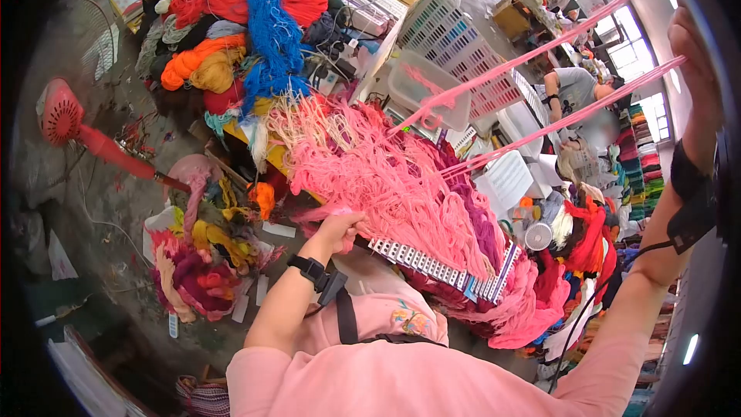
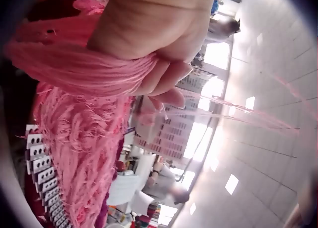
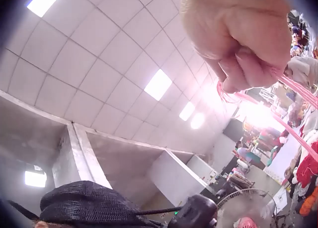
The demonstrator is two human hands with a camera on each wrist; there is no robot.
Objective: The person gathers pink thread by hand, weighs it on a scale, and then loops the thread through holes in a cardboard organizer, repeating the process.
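A big heap of loose pink yarn [image 1: 370, 162] covers the work surface in the head view. My left hand [image 1: 344, 232] is at its near left edge, fingers curled around a thick bundle of pink yarn [image 2: 84, 71] that drapes over them in the left wrist view. Raised high at the right, my right hand [image 1: 695, 62] grips pulled-out pink strands [image 1: 571, 113]. These run taut down to the heap, in two separate lines. Strand ends [image 3: 228, 92] poke out beside the curled fingers in the right wrist view. A row of white cards with dark holes [image 1: 417, 259] lies along the heap's near edge.
A white plastic basket [image 1: 455, 38] and a clear bin [image 1: 428, 93] stand behind the heap. Blue yarn [image 1: 274, 31] lies at the back left. A red fan [image 1: 62, 112] stands at the left, and another person [image 1: 575, 89] is across the room.
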